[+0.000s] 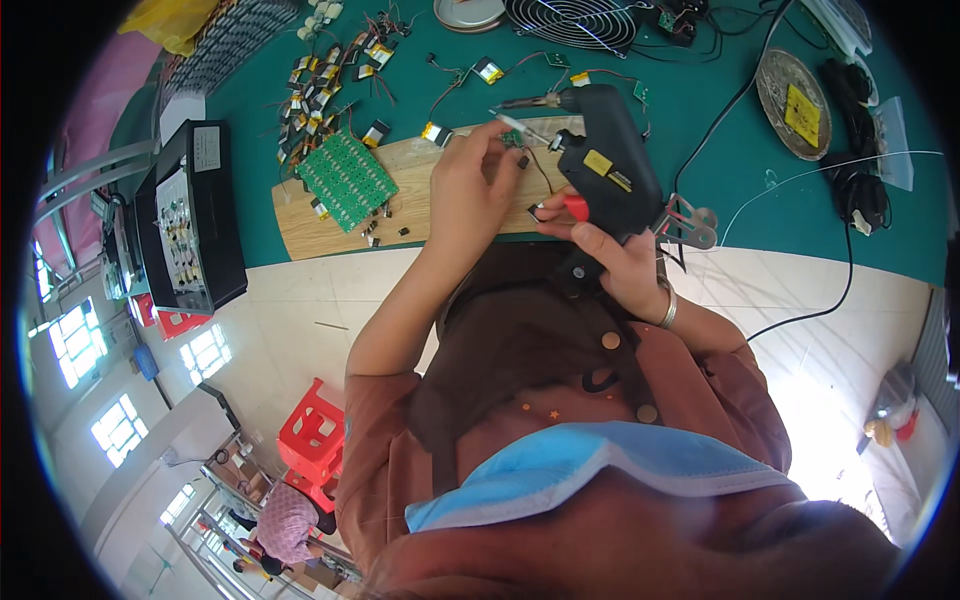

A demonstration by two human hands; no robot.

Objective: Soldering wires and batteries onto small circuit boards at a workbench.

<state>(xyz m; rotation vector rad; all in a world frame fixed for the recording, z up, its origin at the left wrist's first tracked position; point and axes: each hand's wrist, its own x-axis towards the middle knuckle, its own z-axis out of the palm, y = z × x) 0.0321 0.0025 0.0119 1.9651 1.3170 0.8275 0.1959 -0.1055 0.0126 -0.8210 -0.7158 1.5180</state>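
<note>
My right hand (625, 268) is wrapped round the grip of a black soldering gun (612, 150) with a red trigger. Its tip and solder feed tube reach left, just above my left hand (468, 185). The left fingers are pinched at a small green circuit board (512, 139), partly hidden by them. A dark wire runs from there toward a small black part (537, 211) at my right fingertips. Underneath lies a wooden board (420, 185), bearing a green circuit panel (348, 180) at its left. A small silver battery (436, 134) rests near its far edge.
Several wired batteries (318, 95) are heaped at the far left of the green mat (740, 200). A fan grille (575, 18) stands at the back. On the right are a round dish with a yellow sponge (803, 115) and loose cables. A black box (200, 215) stands left.
</note>
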